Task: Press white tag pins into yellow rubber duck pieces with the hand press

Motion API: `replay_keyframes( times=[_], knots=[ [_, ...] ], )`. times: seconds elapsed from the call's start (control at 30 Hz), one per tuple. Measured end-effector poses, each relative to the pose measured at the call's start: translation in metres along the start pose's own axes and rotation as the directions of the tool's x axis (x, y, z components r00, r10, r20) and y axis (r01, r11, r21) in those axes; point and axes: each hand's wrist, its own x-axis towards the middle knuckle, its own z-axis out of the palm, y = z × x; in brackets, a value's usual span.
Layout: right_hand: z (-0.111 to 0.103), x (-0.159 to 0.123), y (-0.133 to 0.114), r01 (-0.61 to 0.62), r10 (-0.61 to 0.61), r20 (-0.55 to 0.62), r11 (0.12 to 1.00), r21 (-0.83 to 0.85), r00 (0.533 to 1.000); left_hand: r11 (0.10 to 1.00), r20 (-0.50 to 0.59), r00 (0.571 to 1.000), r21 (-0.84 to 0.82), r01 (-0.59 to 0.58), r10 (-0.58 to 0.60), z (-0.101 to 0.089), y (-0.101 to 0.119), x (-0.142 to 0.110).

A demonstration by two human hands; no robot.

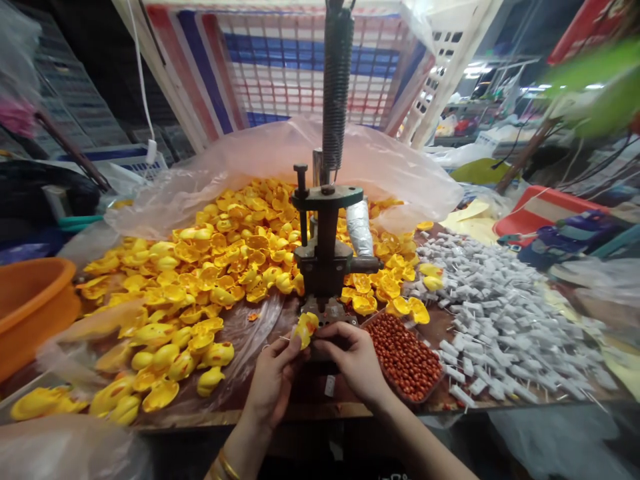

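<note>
A yellow plastic duck part [305, 329] is pinched between the thumb and fingers of my left hand [277, 373], just in front of a dark metal press [325, 267]. A thin pin-like end sticks out on its left side. My right hand [354, 357] is closed, thumb and forefinger together, close against the duck part's right side. Whatever its fingertips hold is too small or hidden to make out. Right of that hand sits a shallow tray of red-brown beads [404, 357]. Many hollow yellow duck halves [240, 253] are heaped behind and left of the press.
Grey-white small blocks with thin metal pins [505, 320] are piled on the right. An orange tub [35, 307] stands at the left edge. Clear plastic sheeting [280, 150] surrounds the duck heap, with a white plastic crate [310, 73] behind. A large spring [339, 93] rises above the press.
</note>
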Motion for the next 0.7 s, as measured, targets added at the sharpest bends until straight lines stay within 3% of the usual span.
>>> replay_keyframes(
  times=[0.1, 0.2, 0.27, 0.33, 0.43, 0.5, 0.6, 0.67, 0.7],
  knots=[
    [-0.005, 0.008, 0.003, -0.025, 0.026, 0.035, 0.999, -0.043, 0.999, 0.999, 0.025, 1.000, 0.040, 0.017, -0.018, -0.003, 0.002, 0.004],
    [-0.005, 0.022, 0.014, 0.141, -0.135, 0.041, 0.952, -0.272, 0.990, 0.985, 0.064, 0.997, 0.162, -0.055, 0.046, -0.006, 0.002, 0.020],
    [-0.005, 0.031, 0.023, 0.220, -0.225, 0.048, 0.846, -0.485, 0.973, 0.949, 0.119, 0.989, 0.291, -0.118, 0.087, -0.008, 0.001, 0.035],
    [-0.009, 0.039, 0.031, 0.190, -0.211, 0.043, 0.747, -0.638, 0.977, 0.870, 0.174, 0.973, 0.444, -0.215, 0.151, -0.007, 0.001, 0.050],
    [-0.032, 0.059, 0.027, 0.061, -0.114, -0.030, 0.714, -0.697, 0.993, 0.690, 0.258, 0.926, 0.617, -0.378, 0.276, -0.004, 0.003, 0.066],
    [-0.053, 0.084, 0.006, 0.039, -0.137, -0.108, 0.779, -0.626, 0.985, 0.586, 0.339, 0.901, 0.684, -0.434, 0.272, -0.001, 0.007, 0.070],
    [-0.074, 0.138, -0.052, 0.150, -0.233, -0.222, 0.930, -0.337, 0.947, 0.468, 0.456, 0.862, 0.726, -0.505, 0.222, 0.003, 0.013, 0.069],
    [-0.073, 0.170, -0.097, 0.225, -0.255, -0.140, 0.953, -0.201, 0.957, 0.393, 0.516, 0.830, 0.733, -0.556, 0.212, 0.006, 0.017, 0.067],
    [-0.069, 0.179, -0.117, 0.328, -0.349, -0.076, 0.922, -0.206, 0.934, 0.356, 0.534, 0.818, 0.737, -0.574, 0.213, 0.008, 0.019, 0.065]
  ],
)
